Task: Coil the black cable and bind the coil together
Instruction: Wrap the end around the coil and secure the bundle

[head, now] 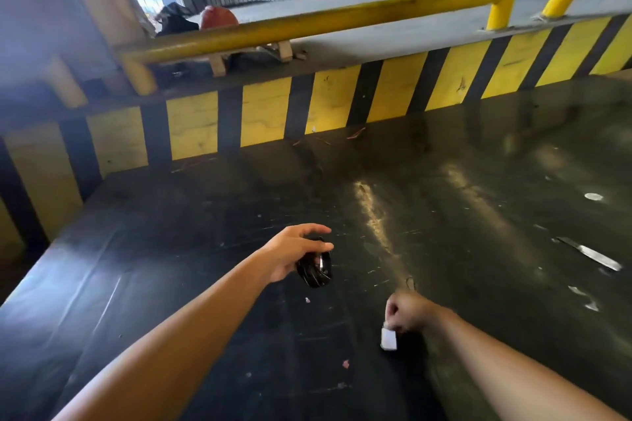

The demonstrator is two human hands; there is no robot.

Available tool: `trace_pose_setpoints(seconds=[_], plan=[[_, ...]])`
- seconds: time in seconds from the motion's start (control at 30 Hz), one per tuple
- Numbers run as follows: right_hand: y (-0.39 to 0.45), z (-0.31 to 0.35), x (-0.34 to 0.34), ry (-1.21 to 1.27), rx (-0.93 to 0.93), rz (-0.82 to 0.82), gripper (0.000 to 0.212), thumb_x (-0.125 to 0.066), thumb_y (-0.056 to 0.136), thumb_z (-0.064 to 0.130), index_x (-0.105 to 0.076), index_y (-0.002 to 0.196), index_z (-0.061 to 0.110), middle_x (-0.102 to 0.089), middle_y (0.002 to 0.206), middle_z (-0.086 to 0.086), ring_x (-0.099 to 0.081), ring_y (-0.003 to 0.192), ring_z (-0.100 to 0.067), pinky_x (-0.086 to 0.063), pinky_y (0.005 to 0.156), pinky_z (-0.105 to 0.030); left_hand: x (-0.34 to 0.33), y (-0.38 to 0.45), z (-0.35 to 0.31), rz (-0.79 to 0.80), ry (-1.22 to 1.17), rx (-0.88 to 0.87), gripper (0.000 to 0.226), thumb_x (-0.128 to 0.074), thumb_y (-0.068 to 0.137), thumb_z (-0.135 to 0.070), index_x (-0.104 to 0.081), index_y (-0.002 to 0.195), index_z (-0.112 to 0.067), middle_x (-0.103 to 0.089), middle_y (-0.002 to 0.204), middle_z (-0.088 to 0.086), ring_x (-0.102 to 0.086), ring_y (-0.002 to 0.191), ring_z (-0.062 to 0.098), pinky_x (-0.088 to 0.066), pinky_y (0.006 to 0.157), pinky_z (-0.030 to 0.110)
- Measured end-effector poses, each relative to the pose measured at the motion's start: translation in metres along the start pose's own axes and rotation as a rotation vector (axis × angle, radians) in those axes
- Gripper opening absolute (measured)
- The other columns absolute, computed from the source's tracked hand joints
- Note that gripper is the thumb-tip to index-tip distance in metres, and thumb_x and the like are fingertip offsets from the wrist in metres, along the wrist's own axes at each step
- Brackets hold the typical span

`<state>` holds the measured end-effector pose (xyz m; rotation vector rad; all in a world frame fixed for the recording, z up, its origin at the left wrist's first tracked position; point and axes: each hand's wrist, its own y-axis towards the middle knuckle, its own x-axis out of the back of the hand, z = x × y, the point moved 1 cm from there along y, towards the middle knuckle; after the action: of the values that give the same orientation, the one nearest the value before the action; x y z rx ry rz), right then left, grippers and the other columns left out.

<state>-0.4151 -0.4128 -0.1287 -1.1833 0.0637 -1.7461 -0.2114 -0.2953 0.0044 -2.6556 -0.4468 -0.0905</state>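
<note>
The left hand holds the coiled black cable up over the dark bench with its fingers curled loosely around it, while the right hand is closed and pinches a small white piece near the bench top.

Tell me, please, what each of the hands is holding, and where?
Left hand grips the black cable coil by its upper rim; right hand pinches a small white piece at its top.
</note>
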Motion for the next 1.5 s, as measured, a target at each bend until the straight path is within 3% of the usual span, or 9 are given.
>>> trace_pose_setpoints(seconds=[0.07,0.2,0.4,0.7,0.9,1.1,1.23,1.33,1.5], plan=[[-0.003,0.01,0.024,0.13,0.027,-0.106,0.026,-0.072,0.076,0.014,-0.062,0.056,0.027,-0.06,0.048,0.015,-0.058,0.063,-0.007,-0.042,0.056,-0.012,-0.002,0.001,-0.004,0.006,0.038,-0.013,0.031,-0.07,0.083,-0.011,-0.067,0.111,-0.024,-0.063,0.102,0.005,-0.06,0.088,0.018,-0.054,0.076,0.032],[-0.017,0.049,0.086,0.554,0.139,-0.378,0.006,-0.072,0.08,0.013,-0.068,0.075,0.015,-0.066,0.075,-0.003,-0.063,0.075,-0.017,-0.051,0.067,-0.026,-0.007,0.003,-0.012,-0.027,0.183,-0.036,0.013,-0.071,0.083,-0.023,-0.072,0.094,-0.017,-0.061,0.078,0.001,-0.056,0.068,0.012,-0.047,0.066,0.026],[-0.051,0.111,0.153,0.801,0.419,-0.51,0.004,-0.068,0.082,0.007,-0.065,0.08,0.008,-0.063,0.07,-0.005,-0.057,0.058,-0.009,-0.05,0.056,-0.019,-0.02,-0.001,-0.048,0.031,0.022,-0.146,0.028,-0.06,0.089,-0.04,-0.071,0.091,-0.015,-0.059,0.06,-0.007,-0.052,0.057,0.008,-0.046,0.06,0.021],[-0.065,0.144,0.187,0.647,0.514,-0.544,0.002,-0.068,0.083,0.011,-0.068,0.081,0.011,-0.066,0.072,-0.001,-0.058,0.058,-0.007,-0.05,0.057,-0.019,-0.007,-0.016,-0.098,0.061,-0.127,-0.342,0.019,-0.052,0.096,-0.018,-0.07,0.092,-0.016,-0.054,0.067,0.001,-0.048,0.058,0.009,-0.045,0.056,0.02],[-0.07,0.159,0.197,0.476,0.553,-0.586,0.008,-0.07,0.082,0.014,-0.07,0.085,0.006,-0.066,0.069,0.002,-0.058,0.053,-0.002,-0.048,0.053,-0.012,-0.001,-0.019,-0.113,0.071,-0.189,-0.329,0.026,-0.052,0.095,-0.034,-0.062,0.097,-0.01,-0.054,0.064,0.002,-0.05,0.054,0.009,-0.046,0.052,0.019],[-0.073,0.167,0.2,0.295,0.576,-0.776,0.014,-0.07,0.082,0.024,-0.07,0.083,0.01,-0.066,0.075,0.004,-0.061,0.066,-0.009,-0.049,0.062,-0.02,0.003,-0.016,-0.116,0.021,-0.137,-0.439,0.023,-0.054,0.095,-0.026,-0.067,0.103,-0.008,-0.053,0.066,-0.002,-0.049,0.057,0.005,-0.045,0.052,0.017],[-0.082,0.172,0.193,0.149,0.787,-0.896,0.022,-0.07,0.08,0.033,-0.069,0.086,0.012,-0.064,0.092,0.003,-0.062,0.081,-0.011,-0.051,0.069,-0.018,0.004,-0.014,-0.124,-0.056,-0.141,-0.459,0.025,-0.054,0.095,-0.027,-0.067,0.103,-0.007,-0.053,0.069,0.0,-0.048,0.058,0.008,-0.042,0.056,0.021],[-0.083,0.173,0.192,0.038,0.82,-0.885,0.022,-0.073,0.078,0.029,-0.07,0.093,0.013,-0.064,0.098,0.003,-0.061,0.088,-0.009,-0.047,0.074,-0.011,0.0,-0.013,-0.129,-0.061,-0.135,-0.471,0.023,-0.054,0.095,-0.027,-0.067,0.099,-0.008,-0.052,0.069,0.001,-0.047,0.056,0.009,-0.037,0.058,0.025],[-0.079,0.169,0.193,-0.042,0.844,-0.92,0.012,-0.066,0.085,0.018,-0.071,0.092,0.009,-0.069,0.096,-0.005,-0.061,0.083,-0.012,-0.051,0.076,-0.02,-0.005,-0.014,-0.131,-0.066,-0.098,-0.456,0.021,-0.053,0.096,-0.027,-0.067,0.096,-0.011,-0.052,0.065,0.0,-0.046,0.055,0.01,-0.038,0.059,0.024]])
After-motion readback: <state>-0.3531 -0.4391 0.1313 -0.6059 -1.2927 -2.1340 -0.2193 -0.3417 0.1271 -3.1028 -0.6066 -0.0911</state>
